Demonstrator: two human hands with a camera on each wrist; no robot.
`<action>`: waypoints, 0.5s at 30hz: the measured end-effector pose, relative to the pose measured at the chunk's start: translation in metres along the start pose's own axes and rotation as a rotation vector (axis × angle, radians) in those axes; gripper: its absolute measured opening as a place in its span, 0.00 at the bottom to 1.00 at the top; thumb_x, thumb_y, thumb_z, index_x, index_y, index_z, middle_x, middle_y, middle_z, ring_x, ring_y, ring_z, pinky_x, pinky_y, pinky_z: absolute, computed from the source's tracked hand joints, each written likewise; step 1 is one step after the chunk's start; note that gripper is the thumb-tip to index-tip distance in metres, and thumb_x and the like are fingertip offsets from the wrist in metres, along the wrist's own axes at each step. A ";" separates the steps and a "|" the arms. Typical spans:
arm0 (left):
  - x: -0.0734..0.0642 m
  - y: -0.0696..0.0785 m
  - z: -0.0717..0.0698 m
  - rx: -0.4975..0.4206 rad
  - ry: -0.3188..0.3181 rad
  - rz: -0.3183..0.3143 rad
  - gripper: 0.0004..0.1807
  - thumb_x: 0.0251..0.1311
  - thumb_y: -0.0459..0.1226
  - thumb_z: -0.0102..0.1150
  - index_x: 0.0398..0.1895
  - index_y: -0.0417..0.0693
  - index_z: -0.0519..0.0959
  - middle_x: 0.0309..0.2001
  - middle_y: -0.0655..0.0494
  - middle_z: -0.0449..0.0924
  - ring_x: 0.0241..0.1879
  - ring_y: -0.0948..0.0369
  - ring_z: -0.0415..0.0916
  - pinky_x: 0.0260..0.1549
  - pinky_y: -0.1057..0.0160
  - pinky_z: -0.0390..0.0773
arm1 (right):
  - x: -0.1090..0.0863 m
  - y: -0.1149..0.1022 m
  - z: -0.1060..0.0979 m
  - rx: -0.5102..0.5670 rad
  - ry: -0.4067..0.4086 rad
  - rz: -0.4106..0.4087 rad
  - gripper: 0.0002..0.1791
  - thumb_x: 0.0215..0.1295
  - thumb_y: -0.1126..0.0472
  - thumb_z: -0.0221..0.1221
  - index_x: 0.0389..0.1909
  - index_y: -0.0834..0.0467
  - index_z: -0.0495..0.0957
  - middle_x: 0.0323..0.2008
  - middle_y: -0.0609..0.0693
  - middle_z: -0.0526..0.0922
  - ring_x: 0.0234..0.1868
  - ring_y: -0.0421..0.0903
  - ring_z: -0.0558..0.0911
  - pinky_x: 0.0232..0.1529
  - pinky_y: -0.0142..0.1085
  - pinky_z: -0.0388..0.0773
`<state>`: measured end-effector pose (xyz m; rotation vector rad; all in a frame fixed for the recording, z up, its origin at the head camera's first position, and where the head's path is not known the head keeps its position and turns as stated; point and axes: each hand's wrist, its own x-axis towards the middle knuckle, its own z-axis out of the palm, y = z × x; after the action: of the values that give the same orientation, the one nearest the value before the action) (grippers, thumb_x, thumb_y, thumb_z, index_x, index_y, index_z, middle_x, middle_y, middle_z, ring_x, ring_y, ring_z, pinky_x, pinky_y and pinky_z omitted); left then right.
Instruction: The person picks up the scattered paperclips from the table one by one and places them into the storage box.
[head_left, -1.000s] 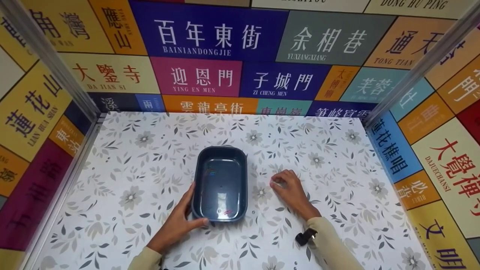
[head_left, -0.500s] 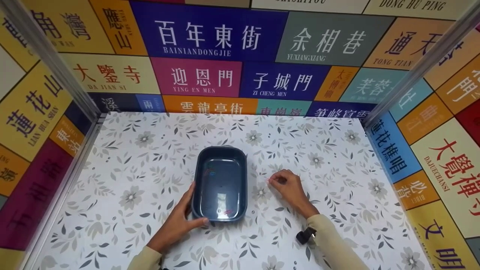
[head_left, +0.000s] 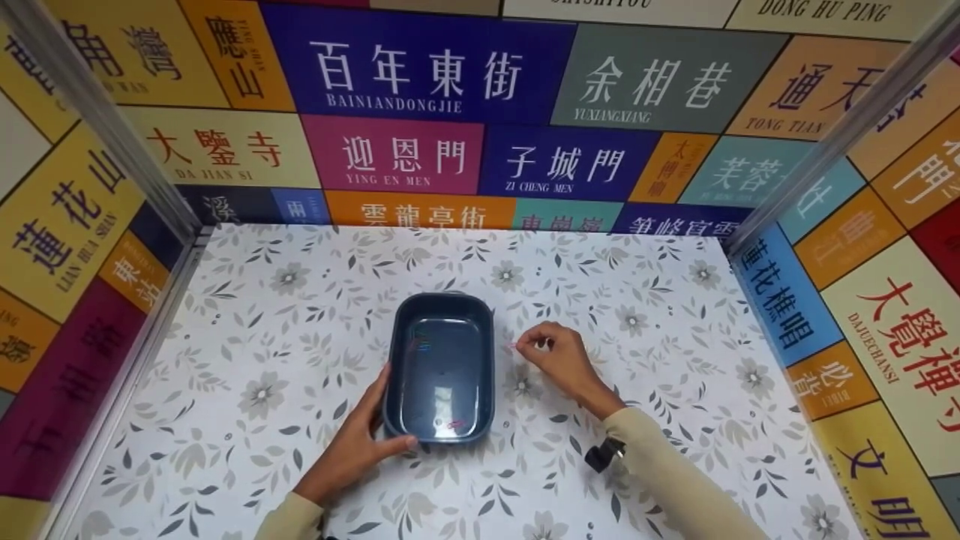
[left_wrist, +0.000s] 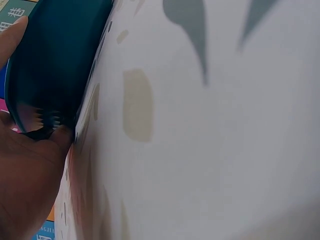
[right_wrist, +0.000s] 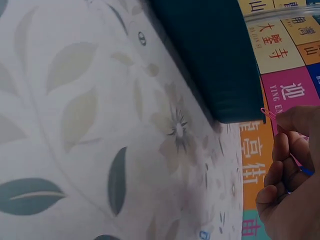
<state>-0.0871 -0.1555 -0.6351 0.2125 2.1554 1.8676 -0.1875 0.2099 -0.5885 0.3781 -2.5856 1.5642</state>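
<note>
A dark blue rectangular plastic box [head_left: 442, 375] stands on the table, its inside facing up. My left hand [head_left: 356, 450] holds its near left corner, fingers along the left side and thumb at the near rim. To the right of the box, apart from it, my right hand [head_left: 559, 360] pinches a pink paper clip [right_wrist: 268, 114] between thumb and forefinger. The other fingers of that hand are curled, with a bit of blue [right_wrist: 306, 171] showing among them; what it is I cannot tell. Inside the box are small coloured marks or clips [head_left: 421, 342] and a red one [head_left: 454, 424].
A white cloth with grey leaves and flowers covers the table [head_left: 300, 337]. Colourful panels with Chinese characters [head_left: 420, 67] enclose the back and both sides. A small blue thing [right_wrist: 204, 234] shows on the cloth in the right wrist view.
My right hand has moved left and slightly away from me, bringing the pink paper clip closer to the box. The left hand and the box have stayed in place.
</note>
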 end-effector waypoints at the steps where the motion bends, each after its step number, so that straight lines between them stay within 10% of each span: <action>1: 0.000 0.000 0.000 0.002 0.000 -0.001 0.68 0.60 0.37 0.84 0.93 0.67 0.43 0.91 0.55 0.40 0.88 0.52 0.44 0.81 0.52 0.57 | 0.002 -0.003 0.001 -0.001 -0.004 0.000 0.05 0.67 0.67 0.74 0.33 0.54 0.93 0.33 0.46 0.89 0.38 0.42 0.79 0.43 0.36 0.74; 15: -0.001 0.001 0.001 0.030 0.009 0.021 0.69 0.60 0.36 0.84 0.93 0.64 0.43 0.91 0.54 0.41 0.88 0.52 0.45 0.81 0.54 0.56 | 0.029 -0.038 0.017 -0.072 -0.117 -0.071 0.04 0.68 0.68 0.72 0.33 0.57 0.91 0.33 0.46 0.90 0.38 0.43 0.82 0.46 0.41 0.80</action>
<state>-0.0859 -0.1550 -0.6340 0.2347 2.1965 1.8521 -0.2046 0.1738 -0.5575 0.5648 -2.6736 1.4641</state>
